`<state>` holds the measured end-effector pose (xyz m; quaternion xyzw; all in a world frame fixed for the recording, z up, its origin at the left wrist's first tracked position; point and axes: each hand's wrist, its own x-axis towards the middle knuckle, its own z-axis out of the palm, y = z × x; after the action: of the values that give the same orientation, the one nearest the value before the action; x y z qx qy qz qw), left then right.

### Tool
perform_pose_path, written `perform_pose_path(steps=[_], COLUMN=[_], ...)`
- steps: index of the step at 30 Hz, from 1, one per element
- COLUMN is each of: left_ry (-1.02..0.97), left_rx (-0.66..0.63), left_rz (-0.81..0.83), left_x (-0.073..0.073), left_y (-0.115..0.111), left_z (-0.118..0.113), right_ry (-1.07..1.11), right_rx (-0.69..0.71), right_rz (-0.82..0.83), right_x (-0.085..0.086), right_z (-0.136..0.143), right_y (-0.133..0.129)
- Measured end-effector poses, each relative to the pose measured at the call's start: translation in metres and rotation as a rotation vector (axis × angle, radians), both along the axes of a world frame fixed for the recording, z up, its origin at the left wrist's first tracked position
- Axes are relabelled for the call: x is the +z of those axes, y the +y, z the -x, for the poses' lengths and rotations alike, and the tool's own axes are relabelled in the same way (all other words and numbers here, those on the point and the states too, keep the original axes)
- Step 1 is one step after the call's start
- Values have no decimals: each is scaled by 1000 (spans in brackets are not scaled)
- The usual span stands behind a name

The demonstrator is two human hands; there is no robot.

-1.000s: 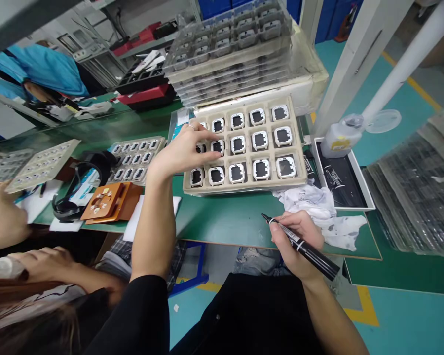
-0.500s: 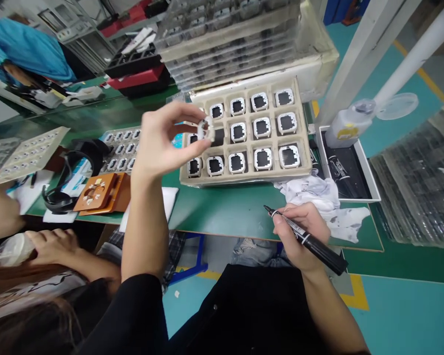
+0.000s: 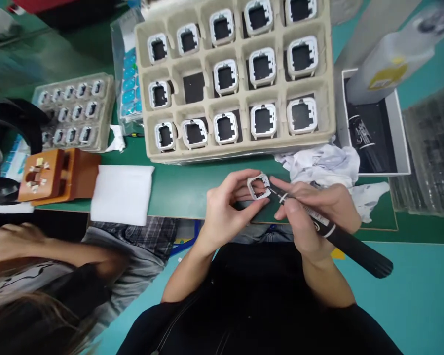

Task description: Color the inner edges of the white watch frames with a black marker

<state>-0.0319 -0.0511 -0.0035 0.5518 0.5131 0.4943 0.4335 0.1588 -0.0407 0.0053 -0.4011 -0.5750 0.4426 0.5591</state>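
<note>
Between the thumb and fingers of my left hand (image 3: 227,207) is a white square frame, like a watch case (image 3: 258,187), held up over the front of the bench. My right hand (image 3: 318,212) grips a black marker pen (image 3: 340,241), its tip at the right side of the watch case; whether it touches I cannot tell. Behind both hands lies a beige moulded tray (image 3: 240,149) with rows of similar watch cases (image 3: 262,121). One compartment (image 3: 194,88) in its middle row shows only a dark bottom.
Crumpled white cloths (image 3: 321,165) lie right of the tray, beside a white box (image 3: 403,148) with a bottle (image 3: 388,69) and another marker. Leftward are a white foam sheet (image 3: 122,195), an orange fixture (image 3: 59,175) and a tray of small parts (image 3: 103,118). A co-worker's arm (image 3: 59,251) is at left.
My left hand has come from over the tray down to my right hand, bringing the watch case. The marker's tip is now at the case. The view has tilted downward and closer.
</note>
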Motion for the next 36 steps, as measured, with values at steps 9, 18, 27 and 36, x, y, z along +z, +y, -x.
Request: perform_pose_path(steps=[9, 18, 27, 36], left_ry=[84, 138, 204, 251], left_rx=[-20, -29, -35, -39], left_rz=[1, -46, -107, -159], left_x=[3, 3, 2, 3], left_y=[-3, -6, -5, -6], left_z=[1, -1, 1, 1], right_ry=[9, -132, -114, -196], right_rx=[-159, -131, -216, -276], right_rz=[-52, -86, -144, -235], right_x=[3, 1, -10, -6], right_z=[20, 9, 12, 18], right_y=[1, -1, 1, 4])
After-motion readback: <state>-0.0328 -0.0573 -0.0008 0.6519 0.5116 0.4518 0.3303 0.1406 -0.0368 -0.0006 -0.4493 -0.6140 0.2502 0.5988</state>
